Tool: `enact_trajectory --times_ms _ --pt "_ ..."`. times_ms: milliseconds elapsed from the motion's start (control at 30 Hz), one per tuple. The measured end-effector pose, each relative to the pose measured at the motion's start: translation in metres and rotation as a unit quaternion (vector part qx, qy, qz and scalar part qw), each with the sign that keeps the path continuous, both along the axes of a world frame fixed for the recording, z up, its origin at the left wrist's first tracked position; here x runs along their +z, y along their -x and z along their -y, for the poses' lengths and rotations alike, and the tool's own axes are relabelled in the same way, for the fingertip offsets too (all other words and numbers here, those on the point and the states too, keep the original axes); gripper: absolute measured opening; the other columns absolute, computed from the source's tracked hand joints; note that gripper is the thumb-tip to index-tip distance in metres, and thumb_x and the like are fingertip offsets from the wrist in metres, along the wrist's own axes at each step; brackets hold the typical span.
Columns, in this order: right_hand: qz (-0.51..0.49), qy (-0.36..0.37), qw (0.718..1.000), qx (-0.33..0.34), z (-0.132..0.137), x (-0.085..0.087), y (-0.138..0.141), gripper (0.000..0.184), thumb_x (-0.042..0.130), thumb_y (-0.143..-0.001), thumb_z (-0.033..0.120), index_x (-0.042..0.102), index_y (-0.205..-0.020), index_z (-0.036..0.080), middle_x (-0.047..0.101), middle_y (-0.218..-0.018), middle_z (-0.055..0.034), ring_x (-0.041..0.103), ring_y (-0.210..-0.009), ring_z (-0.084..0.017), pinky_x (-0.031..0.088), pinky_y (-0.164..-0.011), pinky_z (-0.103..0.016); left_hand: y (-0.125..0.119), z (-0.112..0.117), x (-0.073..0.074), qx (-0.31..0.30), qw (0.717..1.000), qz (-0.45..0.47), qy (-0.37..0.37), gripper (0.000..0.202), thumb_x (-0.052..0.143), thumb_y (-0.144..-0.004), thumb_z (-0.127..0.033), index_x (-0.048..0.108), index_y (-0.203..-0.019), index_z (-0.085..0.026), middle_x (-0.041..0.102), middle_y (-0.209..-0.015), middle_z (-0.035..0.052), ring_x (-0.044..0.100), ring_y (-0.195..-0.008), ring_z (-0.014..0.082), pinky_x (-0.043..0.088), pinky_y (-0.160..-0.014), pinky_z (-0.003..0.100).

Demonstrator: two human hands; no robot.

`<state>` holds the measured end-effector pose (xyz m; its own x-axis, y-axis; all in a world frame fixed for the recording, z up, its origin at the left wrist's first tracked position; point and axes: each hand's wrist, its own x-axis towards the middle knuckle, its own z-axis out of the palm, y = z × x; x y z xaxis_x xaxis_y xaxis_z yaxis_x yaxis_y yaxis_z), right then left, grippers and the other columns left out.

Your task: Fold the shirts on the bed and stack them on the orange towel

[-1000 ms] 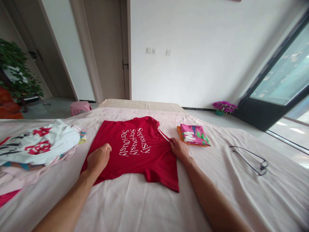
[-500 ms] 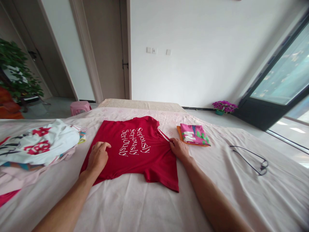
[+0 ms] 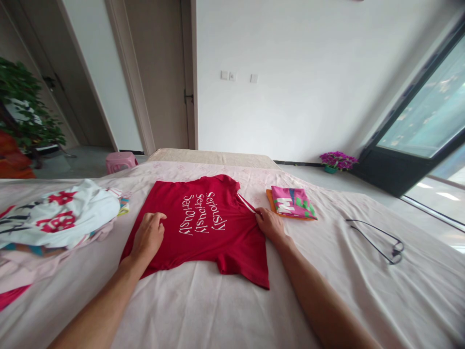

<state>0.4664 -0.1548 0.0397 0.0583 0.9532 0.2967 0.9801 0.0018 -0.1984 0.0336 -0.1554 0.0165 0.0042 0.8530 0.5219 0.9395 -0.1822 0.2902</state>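
Pinching the red T-shirt (image 3: 207, 232) beside its neckline, my right hand (image 3: 271, 224) has folded clothes (image 3: 295, 202) just beyond it; whether my left hand (image 3: 148, 236), bent over the shirt's lower part, grips cloth I cannot tell.

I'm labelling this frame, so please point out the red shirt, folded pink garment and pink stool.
Red shirt (image 3: 196, 215), head view: its lettered front.
Folded pink garment (image 3: 293, 202), head view: its patterned top.
Pink stool (image 3: 121, 157), head view: its seat.
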Motion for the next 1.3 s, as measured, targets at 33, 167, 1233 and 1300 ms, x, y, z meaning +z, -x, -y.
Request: enact_trajectory --times_ms 33,167,1233,1300 --pt "-0.001 -0.001 1.0 0.0 0.0 0.0 0.0 0.026 0.048 -0.097 0.032 0.066 -0.114 0.026 0.072 -0.112 -0.0023 0.066 -0.102 -0.019 0.044 -0.083 -0.026 0.0 0.0 0.0 0.003 1.0 0.0 0.002 0.027 0.044 -0.083 -0.01 0.06 -0.103 -0.019 0.059 -0.099 0.0081 0.06 -0.095 0.0219 0.051 -0.086 0.031" --pt "-0.004 0.003 1.0 -0.003 0.001 0.002 0.001 0.025 0.048 -0.097 0.033 0.066 -0.113 0.027 0.072 -0.112 -0.0028 0.066 -0.102 -0.02 0.044 -0.082 -0.026 -0.001 0.002 0.001 0.011 1.0 -0.005 0.008 0.032 0.043 -0.079 -0.006 0.058 -0.103 -0.02 0.058 -0.099 0.0077 0.06 -0.095 0.0214 0.05 -0.086 0.031" --pt "0.001 0.006 1.0 -0.003 0.002 0.004 0.003 0.026 0.047 -0.097 0.032 0.066 -0.114 0.026 0.072 -0.112 -0.0027 0.066 -0.1 -0.018 0.044 -0.082 -0.025 -0.014 0.015 0.024 0.067 0.985 -0.059 0.145 0.022 0.04 -0.095 -0.042 0.049 -0.084 -0.025 0.069 -0.077 0.0012 0.068 -0.074 0.0201 0.031 -0.057 0.029" --pt "0.003 0.007 1.0 -0.003 0.002 0.004 0.002 0.027 0.047 -0.097 0.033 0.066 -0.114 0.026 0.072 -0.111 -0.0029 0.066 -0.1 -0.018 0.044 -0.082 -0.026 -0.014 0.016 0.025 0.072 0.982 -0.077 0.157 0.026 0.037 -0.096 -0.041 0.052 -0.083 -0.025 0.071 -0.076 0.0023 0.068 -0.073 0.0207 0.029 -0.056 0.029"
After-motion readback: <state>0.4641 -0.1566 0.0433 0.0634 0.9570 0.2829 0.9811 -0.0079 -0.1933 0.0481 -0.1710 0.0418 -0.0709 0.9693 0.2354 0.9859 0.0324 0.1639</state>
